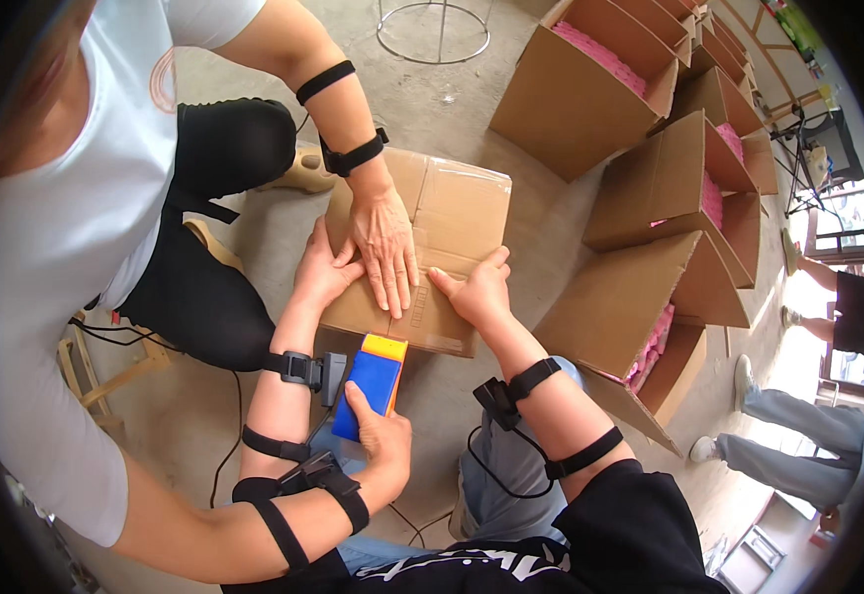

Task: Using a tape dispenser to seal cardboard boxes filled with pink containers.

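Note:
A closed cardboard box [467, 208] stands between me and a co-worker, with clear tape across its top. My left hand [323, 274] grips its left side, and my right hand [480, 289] holds the right side with the thumb on top. Flat on the lid between my hands lies a co-worker's hand [383, 243]. The co-worker's other hand [383, 436] holds a blue and yellow tape dispenser [368, 386] against the box's near edge, above my left forearm. Parts of my fingers are hidden along the box's sides.
Several open cardboard boxes [640, 203] with pink contents stand in rows on the right. A round metal frame [432, 40] is on the floor at the back. A wooden stool [105, 381] stands at left, near black cables. Other people's legs [798, 421] show far right.

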Demonstrator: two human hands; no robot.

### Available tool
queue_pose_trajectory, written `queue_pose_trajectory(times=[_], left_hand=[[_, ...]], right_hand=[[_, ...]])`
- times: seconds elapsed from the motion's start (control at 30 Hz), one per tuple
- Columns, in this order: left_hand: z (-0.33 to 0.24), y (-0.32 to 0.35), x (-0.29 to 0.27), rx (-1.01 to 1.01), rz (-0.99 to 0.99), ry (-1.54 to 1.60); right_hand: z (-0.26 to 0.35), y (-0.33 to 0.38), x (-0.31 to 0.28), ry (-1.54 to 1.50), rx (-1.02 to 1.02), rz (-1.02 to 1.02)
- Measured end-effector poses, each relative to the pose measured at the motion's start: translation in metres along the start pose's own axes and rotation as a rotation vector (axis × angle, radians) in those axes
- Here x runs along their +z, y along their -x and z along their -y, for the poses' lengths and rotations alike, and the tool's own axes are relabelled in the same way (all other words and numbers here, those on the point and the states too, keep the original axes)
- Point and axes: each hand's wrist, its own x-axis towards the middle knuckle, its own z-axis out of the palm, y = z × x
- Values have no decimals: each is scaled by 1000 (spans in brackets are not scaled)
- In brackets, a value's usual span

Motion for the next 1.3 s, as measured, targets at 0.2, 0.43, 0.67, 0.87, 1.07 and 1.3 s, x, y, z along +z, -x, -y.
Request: queue_pose_trajectory(times=[0.2, 0.43, 0.67, 0.87, 1.07, 1.3], left_hand=[[3, -3, 3, 8, -19, 123], [6, -8, 10, 6, -19, 278], [14, -16, 19, -25, 6, 438], [-10, -8, -4, -47, 32, 574], [-94, 42, -94, -68, 45, 721], [-83, 34, -78, -101, 65, 877]], right_hand=[[1, 2, -3, 0, 8, -2], [5, 5, -7, -38, 12, 14], [2, 2, -3, -4, 24, 1], [2, 4, 0, -25, 6, -12], [0, 6, -6, -48, -9, -2], [-1, 2, 0, -36, -14, -21]])
